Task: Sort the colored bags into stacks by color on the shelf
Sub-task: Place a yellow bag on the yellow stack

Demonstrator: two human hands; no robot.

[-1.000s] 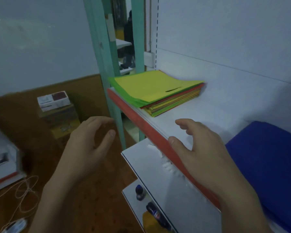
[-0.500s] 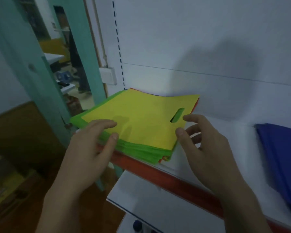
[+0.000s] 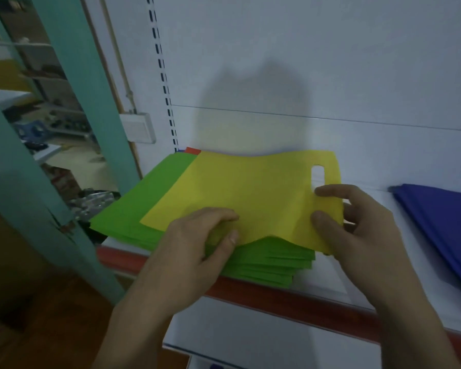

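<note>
Yellow bag [image 3: 250,187] coming off the mixed stack [image 3: 149,209] at the left end of the shelf [image 3: 317,278].
Shelf holds the mixed stack on the left, green now exposed, and the blue stack [image 3: 442,222] well apart on the right. Half a second ago the yellow bag lay flat; now its near edge is raised, buckled and shifted right. Left hand [image 3: 194,243] grip pinches the near edge, right hand [image 3: 357,222] grip pinches the right edge by the handle slot. Pick has started and placing is still to do.

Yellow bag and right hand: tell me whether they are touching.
Touching. The head view shows the right hand pinching the yellow bag beside its handle slot, thumb and forefinger on top, other fingers behind the edge.
</note>
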